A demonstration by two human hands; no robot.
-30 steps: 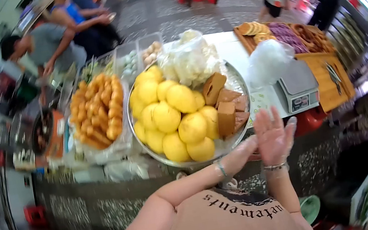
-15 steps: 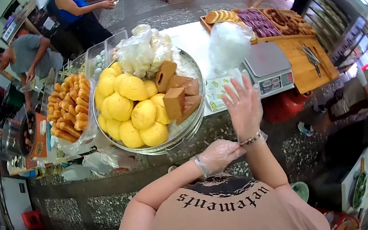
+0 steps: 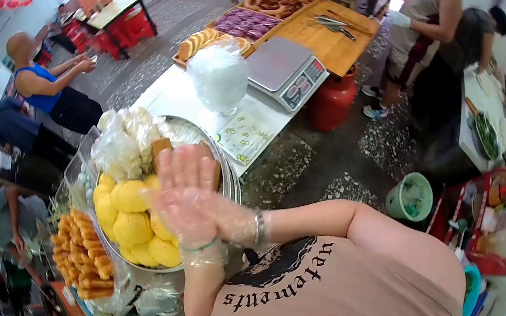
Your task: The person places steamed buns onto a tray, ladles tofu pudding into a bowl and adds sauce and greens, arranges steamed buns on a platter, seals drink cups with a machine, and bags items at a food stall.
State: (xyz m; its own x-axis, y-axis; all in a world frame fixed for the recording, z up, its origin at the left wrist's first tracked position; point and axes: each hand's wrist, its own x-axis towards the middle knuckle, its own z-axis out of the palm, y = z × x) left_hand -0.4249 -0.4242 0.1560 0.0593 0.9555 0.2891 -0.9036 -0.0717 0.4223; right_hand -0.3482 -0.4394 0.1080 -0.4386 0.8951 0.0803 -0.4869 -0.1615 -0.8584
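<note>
My left hand [image 3: 187,185] is raised, palm toward me, fingers stretched up and apart, in a clear plastic glove with a thin band at the wrist. My right hand [image 3: 234,213], also in a clear glove, reaches in from the right and overlaps the side of the left palm. Its fingers are blurred and partly hidden there, so I cannot tell whether they grip the glove. Behind my hands is a round steamer tray [image 3: 229,191] of yellow buns [image 3: 132,228] and brown cake blocks [image 3: 161,148], partly covered by my left hand.
Fried dough pieces [image 3: 81,253] stand left of the tray. A bundle of clear bags [image 3: 217,77] and a scale [image 3: 287,72] are on the white table [image 3: 165,95]. Beyond lie trays of purple food [image 3: 246,24] and tongs [image 3: 332,25]. Several people stand around; a green bucket [image 3: 409,197] is at right.
The view has turned right. My left hand has left my right wrist and is now raised open over the buns; my right hand, open before, has come across to it.
</note>
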